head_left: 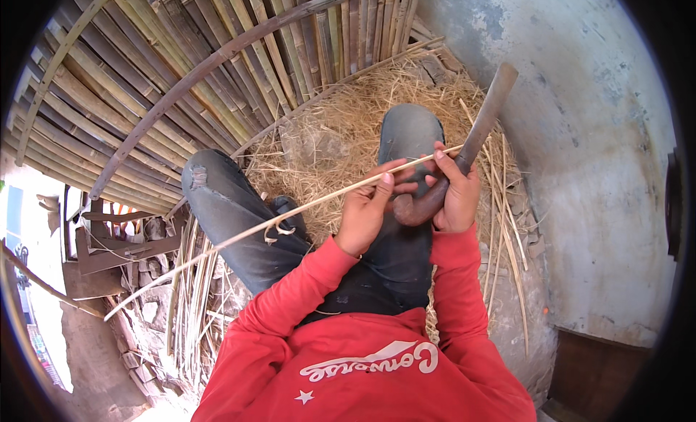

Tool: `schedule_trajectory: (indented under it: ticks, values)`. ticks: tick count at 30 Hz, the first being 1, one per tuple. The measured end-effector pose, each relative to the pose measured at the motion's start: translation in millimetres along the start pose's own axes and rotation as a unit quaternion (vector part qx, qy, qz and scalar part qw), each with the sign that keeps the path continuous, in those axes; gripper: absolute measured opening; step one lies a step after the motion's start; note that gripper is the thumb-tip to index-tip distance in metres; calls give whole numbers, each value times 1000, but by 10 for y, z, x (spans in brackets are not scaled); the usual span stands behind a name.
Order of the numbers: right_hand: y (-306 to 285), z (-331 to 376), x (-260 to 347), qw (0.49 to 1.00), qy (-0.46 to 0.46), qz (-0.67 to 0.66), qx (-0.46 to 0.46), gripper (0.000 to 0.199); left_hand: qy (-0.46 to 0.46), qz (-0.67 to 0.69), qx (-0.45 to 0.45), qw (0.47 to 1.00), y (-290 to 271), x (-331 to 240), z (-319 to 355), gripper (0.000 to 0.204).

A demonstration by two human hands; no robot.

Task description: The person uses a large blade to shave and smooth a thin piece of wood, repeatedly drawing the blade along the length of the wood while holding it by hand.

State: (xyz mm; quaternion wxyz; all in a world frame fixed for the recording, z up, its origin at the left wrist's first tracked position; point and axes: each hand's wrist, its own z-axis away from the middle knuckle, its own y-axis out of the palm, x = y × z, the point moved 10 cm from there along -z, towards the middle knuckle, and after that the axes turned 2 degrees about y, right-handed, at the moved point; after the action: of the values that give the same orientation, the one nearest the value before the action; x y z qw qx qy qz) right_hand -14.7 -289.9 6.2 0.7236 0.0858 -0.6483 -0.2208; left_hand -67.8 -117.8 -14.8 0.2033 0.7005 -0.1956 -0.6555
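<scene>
A long, thin bamboo strip (pixel 304 207) slants across my lap, its far end low on the left, with a few curled shavings hanging from its middle. My left hand (pixel 364 217) pinches it between thumb and fingers near its right end. My right hand (pixel 458 193) is closed around a knife (pixel 487 114) with a broad blade pointing up and away and a curved dark wooden handle (pixel 420 207). The right thumb and forefinger also touch the strip's right end, close to where the blade meets the handle.
Straw-like shavings (pixel 341 150) cover the ground around my knees. A fence-like panel of bamboo slats (pixel 217 67) with a curved pole (pixel 217 59) stands at the far left. Split strips (pixel 196 306) lie at my left, more strips (pixel 500 204) at my right beside a pale wall (pixel 602 168).
</scene>
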Motion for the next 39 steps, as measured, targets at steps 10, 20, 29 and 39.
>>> schedule_trajectory:
  ticks: [10,20,29,39]
  values:
    - [-1048,-719,91,993,-60,6,-104,22,233,-479,35,845,-393,-1395,879,24]
    - [-991,-901,627,961,-154,187,-131,26,83,-599,15,797,-1046,-1002,794,23]
    - [-38,317,823,878,-250,397,99,31,99,-540,0,836,-472,-792,436,25]
    - [151,477,511,676,-275,672,126,44,72,-548,-29,833,-389,-415,415,14]
